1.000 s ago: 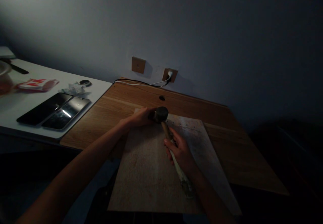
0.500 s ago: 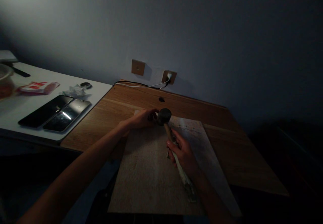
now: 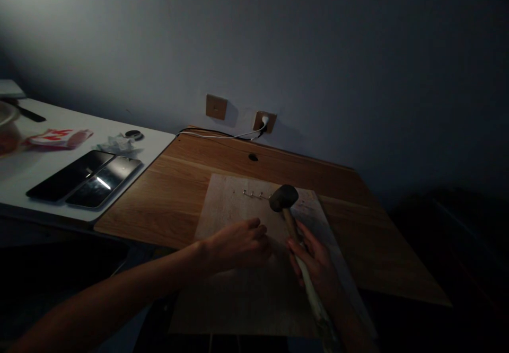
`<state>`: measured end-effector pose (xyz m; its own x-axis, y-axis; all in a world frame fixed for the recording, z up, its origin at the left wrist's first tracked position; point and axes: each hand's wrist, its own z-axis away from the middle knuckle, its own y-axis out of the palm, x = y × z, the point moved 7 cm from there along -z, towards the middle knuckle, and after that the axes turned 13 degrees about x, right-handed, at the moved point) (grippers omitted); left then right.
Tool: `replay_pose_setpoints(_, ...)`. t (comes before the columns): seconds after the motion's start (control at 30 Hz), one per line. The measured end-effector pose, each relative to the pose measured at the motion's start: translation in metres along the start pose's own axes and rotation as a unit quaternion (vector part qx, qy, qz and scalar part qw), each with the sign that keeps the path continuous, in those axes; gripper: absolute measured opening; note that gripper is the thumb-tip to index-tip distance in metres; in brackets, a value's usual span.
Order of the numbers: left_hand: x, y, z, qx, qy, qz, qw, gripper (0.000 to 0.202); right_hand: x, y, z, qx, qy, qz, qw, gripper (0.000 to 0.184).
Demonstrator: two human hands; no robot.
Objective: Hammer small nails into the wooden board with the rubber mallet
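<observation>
My right hand [image 3: 316,260] is wrapped around the pale handle of a mallet [image 3: 283,198] with a dark, rounded head. The mallet's head hangs over the upper part of a wooden board [image 3: 222,212]. My left hand [image 3: 242,244] is above the middle of the board with its fingers curled in; whether something small is between them is hidden. Along the board's far part runs a row of several small nails [image 3: 252,194], standing up from the surface, the rightmost beside the mallet head.
The board lies on a wooden desk [image 3: 175,183] against the wall. To the left, a white table [image 3: 155,141] holds two dark phones [image 3: 105,181], a red and white packet [image 3: 58,138], crumpled plastic [image 3: 117,144] and a tub [image 3: 8,130]. A plugged-in charger cable [image 3: 226,137] runs along the desk's back.
My left hand has pulled back from the nails toward me and to the right, uncovering them. The mallet, in my right hand, has shifted right and slightly nearer.
</observation>
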<state>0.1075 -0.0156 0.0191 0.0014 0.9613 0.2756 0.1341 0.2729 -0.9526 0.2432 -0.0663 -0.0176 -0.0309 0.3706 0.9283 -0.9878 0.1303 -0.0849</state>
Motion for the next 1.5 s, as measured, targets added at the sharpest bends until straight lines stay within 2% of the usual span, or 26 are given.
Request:
replay_pose_setpoints(0.1,0.005,-0.006,0.002,-0.002,0.007,-0.009,1.0,0.013,0.003,0.002,0.0,-0.003,0.0,0.003,1.0,0.091)
replay_pose_setpoints(0.23,0.004,-0.015,0.005,-0.016,0.01,0.003,1.0,0.002,0.002,0.003,-0.003,-0.011,-0.004,0.001,1.0,0.09)
replay_pose_setpoints(0.37,-0.003,-0.012,0.003,-0.004,0.015,0.014,1.0,0.014,0.0,0.004,-0.006,-0.022,-0.022,0.003,1.0,0.093)
replay_pose_setpoints(0.43,0.001,-0.01,0.004,-0.013,0.024,0.019,0.999,0.009,-0.003,0.005,-0.007,-0.017,-0.013,0.001,1.0,0.094)
replay_pose_setpoints(0.5,0.019,-0.004,0.009,-0.02,0.02,0.036,0.999,0.005,-0.005,0.006,-0.007,-0.011,-0.007,-0.006,1.0,0.095)
replay_pose_setpoints(0.6,0.073,0.014,0.022,-0.015,-0.064,0.104,0.992,0.012,-0.003,0.008,-0.007,0.005,-0.022,-0.016,1.0,0.093)
replay_pose_setpoints(0.7,0.13,0.04,0.04,-0.031,-0.173,0.239,0.955,0.016,-0.002,0.01,-0.007,0.004,-0.026,-0.023,0.999,0.09)
replay_pose_setpoints(0.8,0.158,0.06,0.053,-0.062,-0.236,0.312,0.918,0.022,-0.002,0.014,-0.007,0.008,-0.02,-0.032,0.999,0.088)
replay_pose_setpoints(0.9,0.159,0.066,0.056,-0.067,-0.239,0.34,0.907,0.023,0.001,0.021,-0.008,0.025,-0.013,-0.031,0.999,0.085)
replay_pose_setpoints(1.03,0.156,0.062,0.058,-0.082,-0.246,0.343,0.903,0.018,0.01,0.03,-0.016,0.032,-0.023,-0.018,0.999,0.083)
replay_pose_setpoints(1.13,0.158,0.063,0.061,-0.096,-0.26,0.356,0.892,0.017,0.022,0.041,-0.027,0.058,-0.047,-0.013,0.997,0.074)
replay_pose_setpoints(1.3,0.162,0.076,0.064,-0.092,-0.286,0.43,0.851,0.039,0.042,0.065,-0.045,0.106,-0.085,0.02,0.99,0.07)
replay_pose_setpoints(1.5,0.162,0.076,0.064,-0.105,-0.291,0.449,0.838,0.045,0.05,0.077,-0.056,0.11,-0.088,0.042,0.989,0.076)
